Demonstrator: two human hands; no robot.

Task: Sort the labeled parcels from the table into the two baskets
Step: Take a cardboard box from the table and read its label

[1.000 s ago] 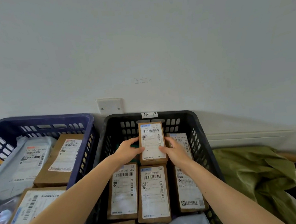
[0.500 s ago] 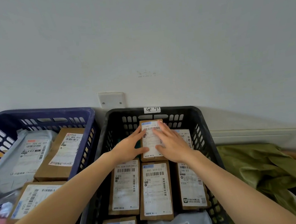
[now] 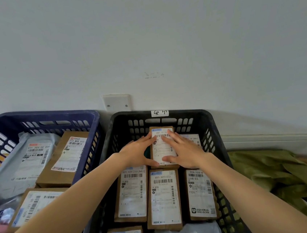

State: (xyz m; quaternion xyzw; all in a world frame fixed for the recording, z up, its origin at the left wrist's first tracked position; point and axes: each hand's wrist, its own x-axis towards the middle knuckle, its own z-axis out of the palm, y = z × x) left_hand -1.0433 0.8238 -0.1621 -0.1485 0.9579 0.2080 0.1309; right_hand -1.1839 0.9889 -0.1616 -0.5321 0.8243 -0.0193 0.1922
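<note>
The parcel (image 3: 163, 145) is pressed between the flat, spread left hand (image 3: 137, 154) and right hand (image 3: 184, 151), its long axis pointing away; probably seated.

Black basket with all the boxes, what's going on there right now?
A person's left hand and right hand lie flat on a small brown parcel at the far end of the black basket, seemingly settling it in place. More labelled boxes lie in rows nearer. The blue basket beside it also holds parcels.
</note>
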